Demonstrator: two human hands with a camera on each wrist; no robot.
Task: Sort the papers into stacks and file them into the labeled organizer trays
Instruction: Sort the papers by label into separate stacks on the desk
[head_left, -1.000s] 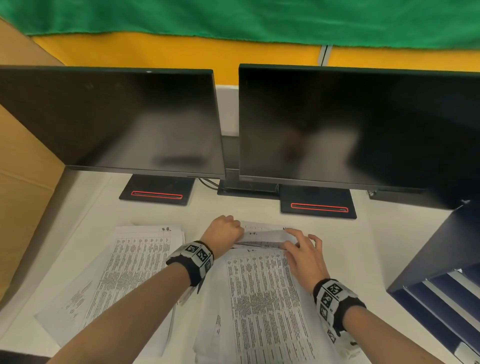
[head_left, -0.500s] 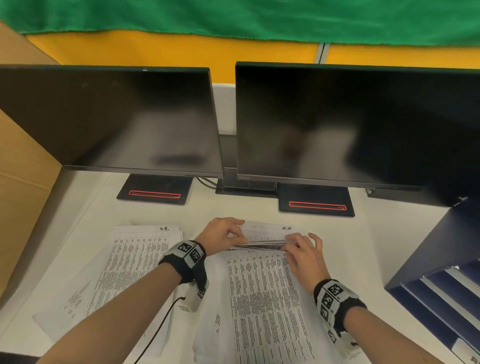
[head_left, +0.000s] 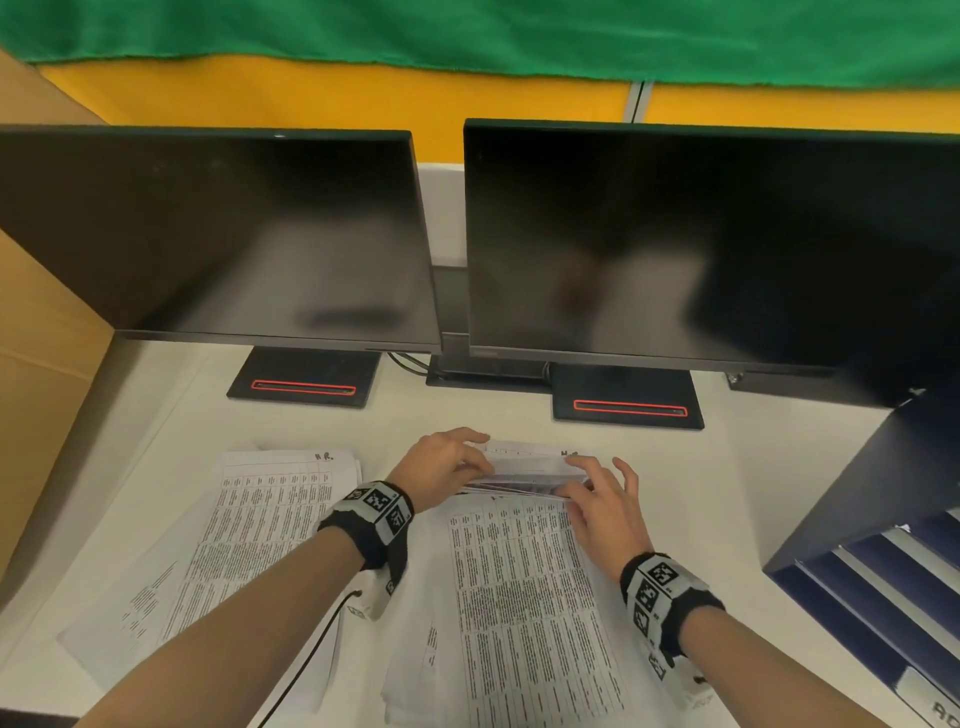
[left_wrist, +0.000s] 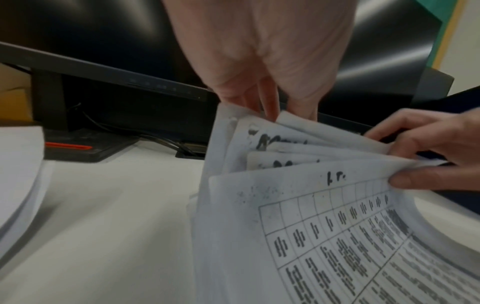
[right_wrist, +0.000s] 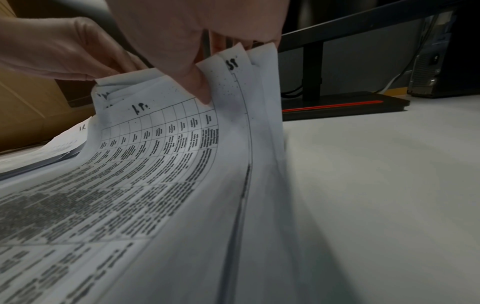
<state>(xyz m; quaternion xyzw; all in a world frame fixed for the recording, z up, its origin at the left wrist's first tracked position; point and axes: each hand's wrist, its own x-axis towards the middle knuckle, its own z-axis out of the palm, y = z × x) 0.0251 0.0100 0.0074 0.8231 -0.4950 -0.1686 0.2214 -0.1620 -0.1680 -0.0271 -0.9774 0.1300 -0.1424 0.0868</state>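
On the far left of the white tabletop (head_left: 691, 483) lies a flat stack of printed papers (head_left: 260, 525), with a handwritten mark "H.R." at its top edge. It lies apart from both hands.

Next to it, in the middle, is a second pile of printed sheets (head_left: 524, 613), covered with tables of small text. The far ends of its sheets are lifted and fanned out, while the near part of the pile rests on the tabletop.

The left hand (head_left: 441, 467) holds the left side of this lifted edge; in the left wrist view its fingers (left_wrist: 267, 102) go down behind the raised sheets, with the thumb in front, so it grips the papers. The right hand (head_left: 608, 504) holds the right side of the same edge. Its thumb (right_wrist: 200, 86) presses on the front of the top sheet and the other fingers are curled behind the fan, so it also pinches the papers. Short handwritten marks stand on the upper corners of the separated sheets, but they are too blurred to read.

Behind the hands stand two dark monitors (head_left: 701, 244) on black bases with red lines.

At the far right edge stands the dark blue organizer (head_left: 872, 493). Its trays (head_left: 883, 597) lie one above another, with a white label partly visible at the bottom corner. The organizer is well apart from the held papers.
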